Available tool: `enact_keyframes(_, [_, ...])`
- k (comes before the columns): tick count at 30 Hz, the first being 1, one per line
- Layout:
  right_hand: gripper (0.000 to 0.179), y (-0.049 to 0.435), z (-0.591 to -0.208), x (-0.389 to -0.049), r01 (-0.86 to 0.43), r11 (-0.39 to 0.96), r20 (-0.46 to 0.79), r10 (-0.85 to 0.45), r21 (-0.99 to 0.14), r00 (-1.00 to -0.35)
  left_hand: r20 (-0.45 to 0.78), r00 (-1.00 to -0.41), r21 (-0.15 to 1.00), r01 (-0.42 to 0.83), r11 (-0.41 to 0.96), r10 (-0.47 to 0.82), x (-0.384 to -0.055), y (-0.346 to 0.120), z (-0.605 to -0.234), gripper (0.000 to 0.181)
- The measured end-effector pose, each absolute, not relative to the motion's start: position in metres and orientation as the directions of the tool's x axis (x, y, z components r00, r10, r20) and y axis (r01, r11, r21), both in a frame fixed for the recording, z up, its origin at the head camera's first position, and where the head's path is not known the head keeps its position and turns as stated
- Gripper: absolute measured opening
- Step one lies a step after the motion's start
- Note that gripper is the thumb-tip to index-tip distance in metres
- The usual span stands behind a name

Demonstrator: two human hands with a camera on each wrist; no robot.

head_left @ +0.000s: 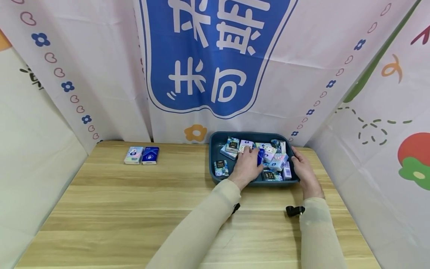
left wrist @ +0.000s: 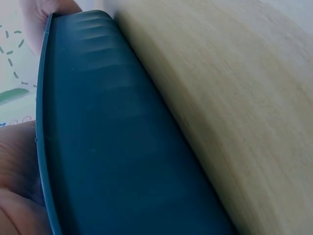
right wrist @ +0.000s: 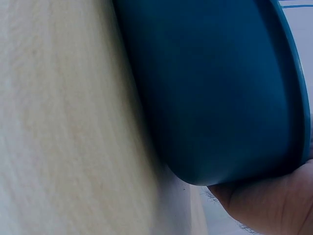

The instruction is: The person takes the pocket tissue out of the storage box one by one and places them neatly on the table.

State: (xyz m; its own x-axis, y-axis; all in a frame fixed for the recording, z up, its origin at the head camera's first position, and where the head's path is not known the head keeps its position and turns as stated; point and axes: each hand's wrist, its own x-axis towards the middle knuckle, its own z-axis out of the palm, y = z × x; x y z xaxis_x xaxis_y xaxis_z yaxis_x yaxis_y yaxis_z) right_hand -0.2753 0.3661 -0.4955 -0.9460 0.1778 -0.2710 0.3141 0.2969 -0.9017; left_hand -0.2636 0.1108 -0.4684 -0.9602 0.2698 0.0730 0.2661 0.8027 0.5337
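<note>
Left hand pinches blue packet inside tray, packet's visible long edge running front-to-back; right hand, farther from packet, grips tray's right end. Tray lies lengthwise left-right on worktop.

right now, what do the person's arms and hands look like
The left sleeve and right sleeve are long and pale cream, with a greyish band near each end. Small black devices show by both wrists. Left hand and right hand are ungloved.

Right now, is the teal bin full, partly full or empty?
Partly full: the teal bin holds many small packs, with gaps between some.
</note>
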Motion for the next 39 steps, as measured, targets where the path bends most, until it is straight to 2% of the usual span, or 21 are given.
enact_keyframes(8, [0.062,0.365,-0.495,-0.275,0.323,0.289,-0.28,0.179,-0.901,-0.943,0.039,-0.966,0.646,0.22,0.731,0.256,-0.268,0.105,-0.467,0.064])
enact_keyframes(15, [0.062,0.366,-0.495,-0.275,0.317,0.303,-0.272,0.181,-0.899,-0.945,0.056,-0.97,0.719,0.203,0.665,0.235,-0.269,0.094,-0.461,0.048])
enact_keyframes(25, [0.062,0.366,-0.494,-0.274,0.317,0.304,-0.273,0.178,-0.898,-0.945,0.181,-0.959,0.749,0.278,0.601,0.217,-0.275,0.078,-0.447,0.018])
enact_keyframes(31, [0.062,0.366,-0.495,-0.274,0.325,0.303,-0.282,0.176,-0.896,-0.943,0.243,-0.944,0.751,0.329,0.573,0.223,-0.275,0.065,-0.439,0.019])
enact_keyframes(39, [0.062,0.367,-0.496,-0.274,0.336,0.304,-0.294,0.177,-0.891,-0.939,0.266,-0.946,0.76,0.325,0.562,0.186,-0.27,0.046,-0.427,0.017])
